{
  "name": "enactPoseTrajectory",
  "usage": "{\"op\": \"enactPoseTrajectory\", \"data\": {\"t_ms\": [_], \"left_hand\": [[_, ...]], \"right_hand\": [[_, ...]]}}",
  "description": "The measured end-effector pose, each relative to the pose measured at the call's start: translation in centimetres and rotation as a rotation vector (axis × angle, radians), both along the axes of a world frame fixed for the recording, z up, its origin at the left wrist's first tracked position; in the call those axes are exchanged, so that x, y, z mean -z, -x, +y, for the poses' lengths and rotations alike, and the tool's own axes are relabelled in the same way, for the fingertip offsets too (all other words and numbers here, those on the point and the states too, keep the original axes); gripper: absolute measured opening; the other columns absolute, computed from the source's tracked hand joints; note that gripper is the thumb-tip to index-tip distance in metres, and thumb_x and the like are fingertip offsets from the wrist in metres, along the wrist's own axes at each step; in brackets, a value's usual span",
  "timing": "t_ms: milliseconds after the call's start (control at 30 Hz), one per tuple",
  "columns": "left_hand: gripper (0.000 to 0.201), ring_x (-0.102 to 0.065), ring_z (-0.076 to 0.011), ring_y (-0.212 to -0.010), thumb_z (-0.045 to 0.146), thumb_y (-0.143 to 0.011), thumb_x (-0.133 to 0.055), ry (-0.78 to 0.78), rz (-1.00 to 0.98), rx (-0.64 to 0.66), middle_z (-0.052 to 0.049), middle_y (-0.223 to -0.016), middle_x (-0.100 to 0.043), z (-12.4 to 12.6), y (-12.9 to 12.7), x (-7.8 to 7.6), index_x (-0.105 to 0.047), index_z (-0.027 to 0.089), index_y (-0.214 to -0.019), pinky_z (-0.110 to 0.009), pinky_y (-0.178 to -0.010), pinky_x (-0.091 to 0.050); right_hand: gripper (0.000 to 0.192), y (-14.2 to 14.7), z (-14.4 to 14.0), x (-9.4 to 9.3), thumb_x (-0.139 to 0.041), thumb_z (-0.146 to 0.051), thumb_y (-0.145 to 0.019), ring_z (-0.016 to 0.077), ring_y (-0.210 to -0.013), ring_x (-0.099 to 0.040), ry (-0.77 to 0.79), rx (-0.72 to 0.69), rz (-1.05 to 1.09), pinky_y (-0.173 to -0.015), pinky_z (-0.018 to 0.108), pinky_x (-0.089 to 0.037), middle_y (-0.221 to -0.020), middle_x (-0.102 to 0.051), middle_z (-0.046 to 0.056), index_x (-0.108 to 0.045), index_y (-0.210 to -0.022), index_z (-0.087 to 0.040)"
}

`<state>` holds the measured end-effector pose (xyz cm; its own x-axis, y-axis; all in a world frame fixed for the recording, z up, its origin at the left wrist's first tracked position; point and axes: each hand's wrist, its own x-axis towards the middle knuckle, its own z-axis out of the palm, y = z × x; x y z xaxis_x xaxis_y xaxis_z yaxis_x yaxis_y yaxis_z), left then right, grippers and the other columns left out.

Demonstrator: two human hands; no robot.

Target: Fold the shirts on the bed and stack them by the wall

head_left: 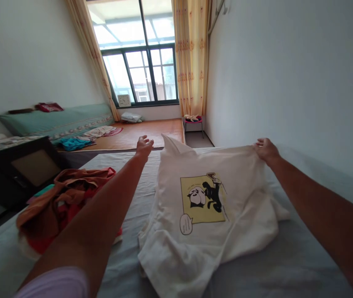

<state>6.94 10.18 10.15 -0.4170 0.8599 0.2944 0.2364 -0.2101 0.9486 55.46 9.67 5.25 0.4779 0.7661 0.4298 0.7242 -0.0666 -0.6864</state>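
On grey bed (288,265), cream T-shirt (207,215) lengthwise away, right hand (265,150) gripping far edge

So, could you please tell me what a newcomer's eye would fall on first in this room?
First the cream T-shirt with a yellow cartoon print, spread mid-bed between two outstretched arms; the right hand grips its far edge, while the left hand is open just off its far left corner. Next, the heap of orange and red clothes on the bed's left side, then the bright window with yellow curtains at the far end.
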Motion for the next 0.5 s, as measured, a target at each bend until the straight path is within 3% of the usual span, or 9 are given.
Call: {"op": "enactPoseTrajectory", "data": {"t_ms": [67,133,200,267,400,500], "left_hand": [[0.038,-0.061,-0.0139,-0.082,0.02,-0.073,-0.064,0.022,0.128,0.099,-0.011,-0.108,-0.061,-0.9,0.1,1.7,-0.058,0.014,-0.11,-0.024,-0.066,-0.051],[0.031,-0.062,-0.0171,-0.086,0.026,-0.075,-0.063,0.097,0.287,0.386,-0.011,-0.103,-0.065,-3.2,0.6,3.5,-0.064,0.013,-0.103,-0.027,-0.071,-0.051],[0.029,-0.063,-0.0191,-0.089,0.033,-0.079,-0.062,0.172,0.438,0.713,-0.01,-0.098,-0.068,-6.6,1.1,5.0,-0.068,0.013,-0.099,-0.03,-0.077,-0.051],[0.032,-0.062,-0.0206,-0.098,0.038,-0.082,-0.061,0.199,0.592,0.968,-0.01,-0.105,-0.068,-10.4,1.6,5.8,-0.069,0.016,-0.104,-0.033,-0.088,-0.048],[0.038,-0.048,-0.0241,-0.124,0.039,-0.08,-0.066,0.198,0.82,1.328,-0.008,-0.133,-0.054,-17.1,2.7,5.8,-0.066,0.026,-0.116,-0.037,-0.106,-0.035],[0.062,-0.035,-0.0295,-0.135,0.041,-0.067,-0.078,0.172,0.924,1.408,-0.009,-0.143,-0.044,-20.3,3.7,5.5,-0.059,0.03,-0.125,-0.045,-0.11,-0.029]], "right_hand": [[0.046,0.5,-1.4,0.4,-0.061,-0.034,-0.074,0.0253,-0.099,-0.062,0.01,-0.129,-0.056,-0.09,0.04,-0.047,-0.115,-0.064,0.015,-0.057,-0.116,-0.014],[0.045,1.0,-4.2,0.7,-0.059,-0.043,-0.078,0.0256,-0.103,-0.062,0.125,-0.44,-0.096,-0.093,0.039,-0.046,-0.116,-0.064,0.012,-0.06,-0.115,-0.018],[0.045,1.6,-7.8,0.9,-0.057,-0.051,-0.079,0.0263,-0.107,-0.06,0.352,-0.811,-0.095,-0.095,0.038,-0.046,-0.116,-0.066,0.008,-0.064,-0.113,-0.022],[0.049,1.8,-11.4,1.1,-0.061,-0.055,-0.077,0.0277,-0.113,-0.058,0.558,-1.044,-0.107,-0.097,0.037,-0.044,-0.12,-0.065,0.005,-0.065,-0.115,-0.025],[0.043,1.5,-16.0,1.7,-0.069,-0.053,-0.07,0.0295,-0.121,-0.051,0.652,-1.164,-0.186,-0.103,0.037,-0.039,-0.128,-0.06,0.005,-0.07,-0.103,-0.027],[0.045,0.8,-17.4,2.3,-0.069,-0.055,-0.069,0.0271,-0.106,-0.059,0.613,-1.093,-0.191,-0.093,0.035,-0.045,-0.115,-0.065,0.007,-0.069,-0.103,-0.025]]}}
